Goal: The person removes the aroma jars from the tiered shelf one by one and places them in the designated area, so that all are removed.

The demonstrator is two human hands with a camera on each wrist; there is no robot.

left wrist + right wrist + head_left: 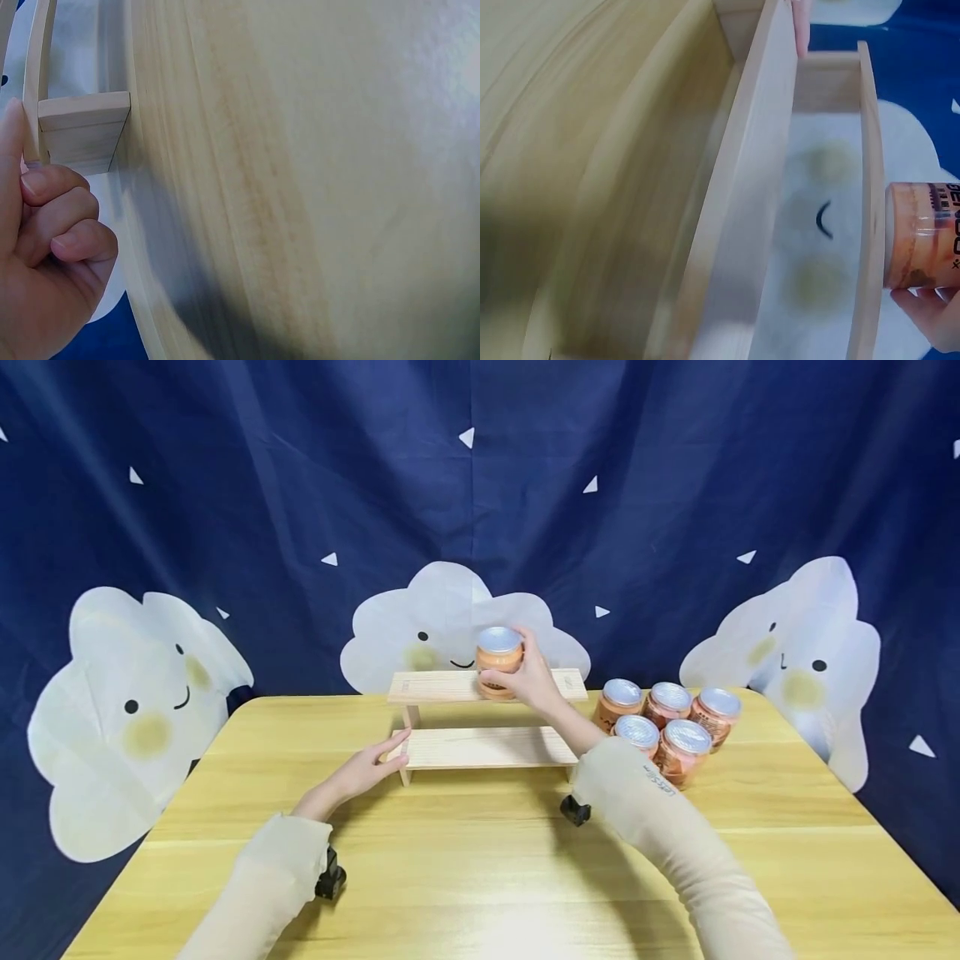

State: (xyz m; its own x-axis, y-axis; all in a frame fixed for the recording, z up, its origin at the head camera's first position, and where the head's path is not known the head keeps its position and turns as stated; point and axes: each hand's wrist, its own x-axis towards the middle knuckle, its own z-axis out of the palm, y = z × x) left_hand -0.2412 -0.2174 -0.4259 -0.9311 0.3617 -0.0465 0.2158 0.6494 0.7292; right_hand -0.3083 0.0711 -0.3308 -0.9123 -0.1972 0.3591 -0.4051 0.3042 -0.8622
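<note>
A two-tier wooden shelf (480,747) stands toward the back of the table. My right hand (534,678) grips an orange jar (500,660) with a silver lid, upright at the upper board (442,686). In the right wrist view the base of the jar (922,236) is right by that board (871,187); whether it touches cannot be told. At the lower board's left end, my left hand (365,772) holds the edge between thumb and fingers. The left wrist view shows this hand (52,262) with several fingers curled beside the shelf's leg (84,124).
Several more orange jars (686,737) with silver lids stand close together right of the shelf, near my right forearm. The light wooden table (465,868) reaches back to a dark blue curtain (480,510) with white clouds. A small black device sits at each wrist.
</note>
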